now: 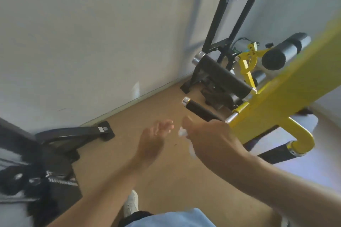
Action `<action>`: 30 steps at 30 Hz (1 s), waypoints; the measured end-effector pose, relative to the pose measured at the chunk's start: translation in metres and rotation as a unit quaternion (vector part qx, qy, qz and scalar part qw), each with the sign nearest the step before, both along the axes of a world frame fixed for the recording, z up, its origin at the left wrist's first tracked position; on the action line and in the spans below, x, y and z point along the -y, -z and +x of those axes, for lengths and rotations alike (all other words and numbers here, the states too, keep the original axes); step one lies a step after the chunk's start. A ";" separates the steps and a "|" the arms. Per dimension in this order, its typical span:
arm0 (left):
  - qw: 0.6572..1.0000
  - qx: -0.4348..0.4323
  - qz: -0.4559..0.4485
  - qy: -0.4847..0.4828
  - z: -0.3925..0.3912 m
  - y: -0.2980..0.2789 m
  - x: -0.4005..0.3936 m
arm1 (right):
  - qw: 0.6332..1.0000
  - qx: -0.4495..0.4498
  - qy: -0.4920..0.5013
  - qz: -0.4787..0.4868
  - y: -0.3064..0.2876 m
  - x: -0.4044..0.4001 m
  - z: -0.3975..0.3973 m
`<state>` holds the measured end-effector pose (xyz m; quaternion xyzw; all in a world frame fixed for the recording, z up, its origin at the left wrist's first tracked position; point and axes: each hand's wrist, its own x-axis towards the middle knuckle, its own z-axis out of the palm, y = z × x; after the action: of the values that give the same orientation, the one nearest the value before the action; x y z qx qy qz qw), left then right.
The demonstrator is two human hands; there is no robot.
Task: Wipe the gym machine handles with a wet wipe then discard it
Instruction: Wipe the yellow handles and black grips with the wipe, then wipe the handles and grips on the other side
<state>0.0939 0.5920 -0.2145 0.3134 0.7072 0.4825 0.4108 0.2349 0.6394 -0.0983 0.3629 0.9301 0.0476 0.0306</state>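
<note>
Blurring softens both hands, right hand (208, 138) clutching crumpled white wet wipe (182, 132), mostly hidden, beside black foam-covered cylindrical handle (198, 108), left hand (155, 138) loosely spread, holding nothing.

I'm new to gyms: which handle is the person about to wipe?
Find the big yellow frame on the right. A short black handle juts from it toward the wall, just beyond the right hand. Unlike the curved lower handle, it's straight with a shiny silver end cap.

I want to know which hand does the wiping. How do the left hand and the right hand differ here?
The right hand holds a white wipe; the left hand holds nothing. The right hand's fingers curl, the left's lie relaxed. The right hand is just below the black handle; the left is farther away. Both reach forward, bare.
</note>
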 end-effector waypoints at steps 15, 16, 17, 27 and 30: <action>0.886 0.086 0.005 -0.455 0.202 -0.014 0.269 | 0.700 -0.121 -0.055 -0.701 0.070 0.151 0.075; 0.873 0.089 0.001 -0.480 0.212 -0.015 0.287 | 0.699 -0.094 -0.059 -0.707 0.071 0.166 0.078; 0.861 0.086 -0.003 -0.501 0.223 -0.016 0.306 | 0.699 -0.068 -0.068 -0.709 0.074 0.182 0.081; 0.770 0.140 0.007 -0.622 0.321 -0.010 0.482 | 0.660 0.131 -0.160 -0.723 0.116 0.353 0.122; 0.717 0.188 0.018 -0.671 0.349 -0.002 0.544 | 0.695 0.096 -0.186 -0.688 0.129 0.422 0.143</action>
<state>0.4429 0.0481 -0.2122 -0.3328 0.6315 0.6933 0.0986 0.3775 0.2176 -0.2272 0.0536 0.7436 -0.5663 0.3515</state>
